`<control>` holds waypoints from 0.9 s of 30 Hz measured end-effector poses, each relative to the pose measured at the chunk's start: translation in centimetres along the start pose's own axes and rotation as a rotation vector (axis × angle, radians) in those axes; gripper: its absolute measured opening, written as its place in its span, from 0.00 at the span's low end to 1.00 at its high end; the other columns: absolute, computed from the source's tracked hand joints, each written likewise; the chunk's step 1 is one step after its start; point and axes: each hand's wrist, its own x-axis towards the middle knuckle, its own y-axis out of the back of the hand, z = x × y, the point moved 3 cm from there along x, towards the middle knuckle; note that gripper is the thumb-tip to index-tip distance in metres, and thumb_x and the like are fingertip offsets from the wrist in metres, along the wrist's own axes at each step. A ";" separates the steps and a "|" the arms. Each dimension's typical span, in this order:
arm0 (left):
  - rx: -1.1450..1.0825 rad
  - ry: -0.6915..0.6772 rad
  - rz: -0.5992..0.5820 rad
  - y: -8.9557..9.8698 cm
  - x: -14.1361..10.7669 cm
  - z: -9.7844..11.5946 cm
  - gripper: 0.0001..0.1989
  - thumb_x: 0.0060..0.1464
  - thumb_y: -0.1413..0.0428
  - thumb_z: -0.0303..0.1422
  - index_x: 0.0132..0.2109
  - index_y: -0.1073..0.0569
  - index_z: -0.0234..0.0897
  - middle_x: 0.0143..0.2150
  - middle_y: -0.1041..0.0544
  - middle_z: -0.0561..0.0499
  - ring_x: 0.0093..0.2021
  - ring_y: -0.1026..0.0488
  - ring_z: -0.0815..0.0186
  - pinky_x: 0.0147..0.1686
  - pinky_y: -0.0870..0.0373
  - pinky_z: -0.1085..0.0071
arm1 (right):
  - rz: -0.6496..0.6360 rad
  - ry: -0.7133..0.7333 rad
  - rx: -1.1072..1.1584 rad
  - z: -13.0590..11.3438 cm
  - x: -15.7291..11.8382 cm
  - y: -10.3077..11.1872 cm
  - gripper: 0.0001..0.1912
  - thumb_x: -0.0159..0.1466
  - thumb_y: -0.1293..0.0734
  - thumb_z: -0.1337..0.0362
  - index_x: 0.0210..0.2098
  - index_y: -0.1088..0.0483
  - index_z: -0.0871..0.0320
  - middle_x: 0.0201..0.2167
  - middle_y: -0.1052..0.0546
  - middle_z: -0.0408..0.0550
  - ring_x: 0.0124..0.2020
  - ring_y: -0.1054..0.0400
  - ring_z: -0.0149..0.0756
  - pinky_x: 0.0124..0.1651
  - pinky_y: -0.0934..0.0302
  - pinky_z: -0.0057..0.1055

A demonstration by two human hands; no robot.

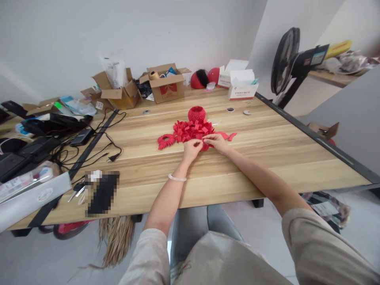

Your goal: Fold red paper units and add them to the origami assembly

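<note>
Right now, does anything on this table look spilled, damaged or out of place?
The black cables sprawl in a tangle on the left of the table, and a plug lies loose there, plugged into nothing. The red pieces sit mostly in one heap, so they don't look spilled. I see no clear damage.

There are two hands [192,151] [218,143] — one pleated bowl [196,115], one fan [285,59].
</note>
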 end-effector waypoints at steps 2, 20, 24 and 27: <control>0.002 0.007 0.009 0.0 0.0 0.1 0.07 0.48 0.45 0.30 0.32 0.23 0.33 0.31 0.21 0.48 0.31 0.26 0.68 0.35 0.30 0.73 | -0.003 0.005 0.014 -0.2 0.0 -0.1 0.14 0.45 0.26 0.58 0.29 0.24 0.59 0.26 0.23 0.44 0.27 0.32 0.30 0.32 0.37 0.29; 0.029 0.011 0.026 0.0 0.0 0.6 0.06 0.46 0.45 0.29 0.30 0.24 0.32 0.29 0.22 0.49 0.29 0.27 0.68 0.33 0.31 0.73 | -0.057 -0.026 0.083 0.0 0.1 0.1 0.14 0.44 0.26 0.58 0.26 0.26 0.59 0.24 0.25 0.42 0.25 0.36 0.27 0.31 0.40 0.26; 0.008 0.020 0.026 0.0 -0.1 0.6 0.06 0.47 0.44 0.30 0.30 0.24 0.33 0.29 0.22 0.49 0.29 0.27 0.68 0.33 0.31 0.73 | -0.065 -0.022 0.111 0.0 0.1 0.2 0.13 0.44 0.26 0.58 0.24 0.27 0.59 0.23 0.25 0.42 0.25 0.35 0.27 0.32 0.39 0.27; -0.033 0.028 0.021 -0.1 -0.1 0.7 0.07 0.47 0.44 0.32 0.30 0.24 0.33 0.28 0.22 0.49 0.28 0.28 0.68 0.31 0.32 0.74 | -0.066 -0.001 0.160 -0.1 0.0 0.2 0.13 0.44 0.25 0.58 0.23 0.28 0.59 0.22 0.25 0.42 0.25 0.34 0.28 0.32 0.38 0.28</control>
